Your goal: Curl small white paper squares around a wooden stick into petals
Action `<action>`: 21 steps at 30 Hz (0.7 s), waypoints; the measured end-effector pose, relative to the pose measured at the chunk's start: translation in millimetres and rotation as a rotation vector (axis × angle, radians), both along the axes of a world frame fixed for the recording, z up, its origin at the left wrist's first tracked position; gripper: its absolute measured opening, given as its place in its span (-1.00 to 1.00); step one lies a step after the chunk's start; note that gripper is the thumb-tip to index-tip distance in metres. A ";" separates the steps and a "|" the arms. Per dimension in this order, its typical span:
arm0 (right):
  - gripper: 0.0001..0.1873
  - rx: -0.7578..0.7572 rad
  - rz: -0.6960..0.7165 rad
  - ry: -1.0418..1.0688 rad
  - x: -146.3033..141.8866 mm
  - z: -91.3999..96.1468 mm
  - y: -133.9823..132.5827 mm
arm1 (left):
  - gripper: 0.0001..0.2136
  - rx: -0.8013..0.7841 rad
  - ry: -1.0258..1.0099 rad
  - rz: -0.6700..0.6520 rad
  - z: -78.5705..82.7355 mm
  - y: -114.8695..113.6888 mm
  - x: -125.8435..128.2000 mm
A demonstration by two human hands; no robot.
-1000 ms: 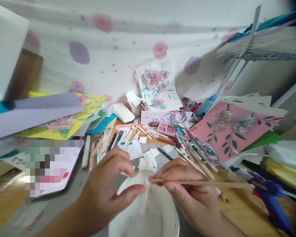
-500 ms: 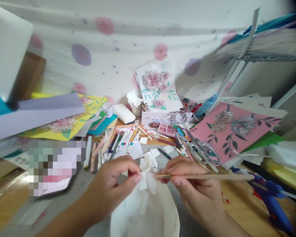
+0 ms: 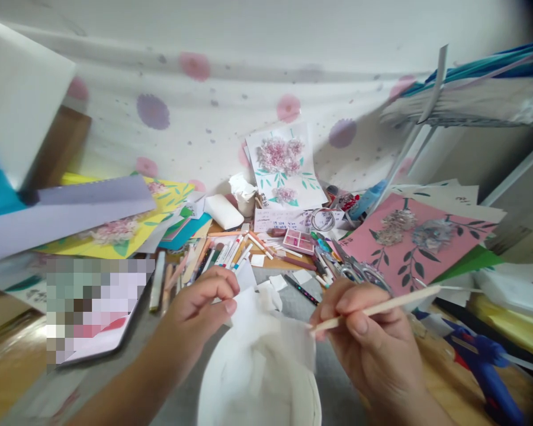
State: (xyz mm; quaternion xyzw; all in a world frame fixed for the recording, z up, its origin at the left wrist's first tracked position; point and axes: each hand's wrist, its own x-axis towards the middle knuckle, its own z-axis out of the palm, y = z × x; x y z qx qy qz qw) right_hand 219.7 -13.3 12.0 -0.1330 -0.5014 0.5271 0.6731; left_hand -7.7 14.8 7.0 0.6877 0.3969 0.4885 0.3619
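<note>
My left hand point(image 3: 204, 305) is closed in a pinch, with a piece of thin white paper point(image 3: 245, 310) at its thumb and fingertips. My right hand point(image 3: 368, 325) grips a thin wooden stick point(image 3: 395, 302), tilted up toward the right. Another thin, see-through white paper piece point(image 3: 299, 343) hangs at the stick's lower tip by my right fingertips. Below and between my hands stands a white oval basket point(image 3: 316, 387) with pale scraps inside. More small white paper squares point(image 3: 278, 283) lie on the grey mat just beyond it.
Pens and markers point(image 3: 231, 251) crowd the middle back, near scissors point(image 3: 364, 273) and a pink palette point(image 3: 298, 241). A blue glue gun point(image 3: 479, 355) lies at right. Flower pictures on pink card point(image 3: 420, 242) and yellow card point(image 3: 128, 234) flank the work area. A phone point(image 3: 111, 319) lies left.
My hands have moved apart, and the two white paper pieces have separated. The stick has tilted, its far end rising. The view has shifted slightly.
</note>
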 end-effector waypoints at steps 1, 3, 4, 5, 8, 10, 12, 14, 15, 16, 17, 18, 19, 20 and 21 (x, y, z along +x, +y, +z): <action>-0.92 0.013 0.018 -0.024 0.9 -0.7 -0.9 | -0.77 0.000 -0.014 0.016 -0.4 -0.1 -0.2; -0.90 0.045 0.027 -0.150 1.9 -1.0 -2.5 | -0.77 -0.026 -0.067 0.032 -1.8 -1.4 -0.8; -0.89 0.071 0.019 -0.257 1.7 -0.6 -3.2 | -0.77 -0.043 -0.101 0.025 -2.4 -2.6 -1.1; -0.88 0.102 0.009 -0.377 0.8 0.3 -3.8 | -0.77 -0.059 -0.133 0.003 -2.9 -4.1 -1.3; -0.84 0.200 0.011 -0.673 -4.5 3.3 -4.6 | -0.76 -0.090 -0.186 -0.130 -2.9 -8.5 -1.1; -0.83 0.242 -0.001 -0.680 -8.0 3.5 -4.4 | -0.76 -0.076 -0.190 -0.219 -1.9 -10.6 -0.2; -0.83 0.246 -0.055 -0.605 -9.7 1.7 -4.1 | -0.79 -0.021 -0.146 -0.273 -0.4 -11.6 1.1; -0.84 0.214 -0.128 -0.526 -9.7 -1.2 -4.0 | -0.83 0.043 -0.070 -0.293 1.2 -11.8 2.8; -0.85 0.191 -0.159 -0.497 -9.4 -2.7 -4.0 | -0.84 0.069 -0.033 -0.300 1.8 -11.8 3.7; -0.87 0.169 -0.180 -0.471 -9.1 -3.9 -4.1 | -0.84 0.090 -0.003 -0.303 2.3 -11.7 4.7; -0.87 0.151 -0.192 -0.449 -9.0 -4.8 -4.1 | -0.83 0.111 0.020 -0.304 2.7 -11.7 5.6; -0.88 0.144 -0.197 -0.428 -9.0 -5.4 -4.2 | -0.81 0.128 0.042 -0.306 2.9 -11.7 6.4; -0.88 0.143 -0.196 -0.415 -9.3 -5.7 -4.2 | -0.79 0.146 0.060 -0.309 2.9 -11.7 7.1; -0.87 0.147 -0.197 -0.410 -9.6 -5.6 -4.2 | -0.77 0.163 0.068 -0.311 2.7 -11.8 7.7; -0.87 0.156 -0.198 -0.409 -10.0 -5.4 -4.2 | -0.76 0.177 0.072 -0.315 2.4 -11.8 8.2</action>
